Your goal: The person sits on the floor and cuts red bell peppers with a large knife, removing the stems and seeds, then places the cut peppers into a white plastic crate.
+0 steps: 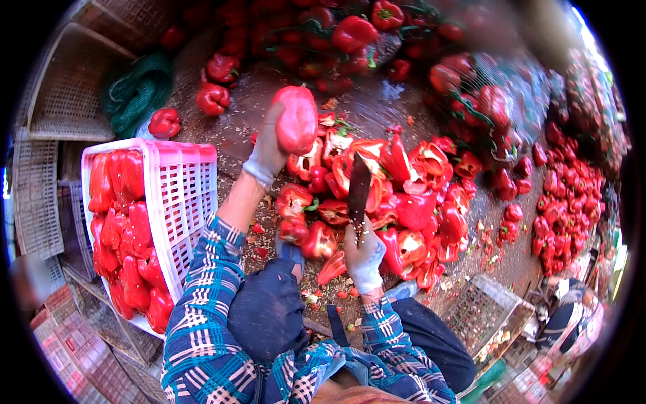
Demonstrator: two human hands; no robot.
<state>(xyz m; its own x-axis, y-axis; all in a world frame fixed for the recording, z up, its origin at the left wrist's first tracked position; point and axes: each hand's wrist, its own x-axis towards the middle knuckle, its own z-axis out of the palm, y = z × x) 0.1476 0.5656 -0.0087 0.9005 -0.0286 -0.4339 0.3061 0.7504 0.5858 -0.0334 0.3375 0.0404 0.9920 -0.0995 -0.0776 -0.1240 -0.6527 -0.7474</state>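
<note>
Left arm extended forward and upward from a rolled plaid sleeve, forearm bare; the gloved left hand (268,149) is raised, fingers wrapped around a load. Right arm bent close to the body, plaid cuff at the wrist; the gloved right hand (364,259) is clenched in a fist-grip, knuckles outward, held low before the knees.

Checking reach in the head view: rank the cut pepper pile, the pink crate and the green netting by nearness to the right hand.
From the right hand, which holds a knife:
1. Cut pepper pile, just ahead of it.
2. Pink crate, off to the left.
3. Green netting, far upper left.
</note>
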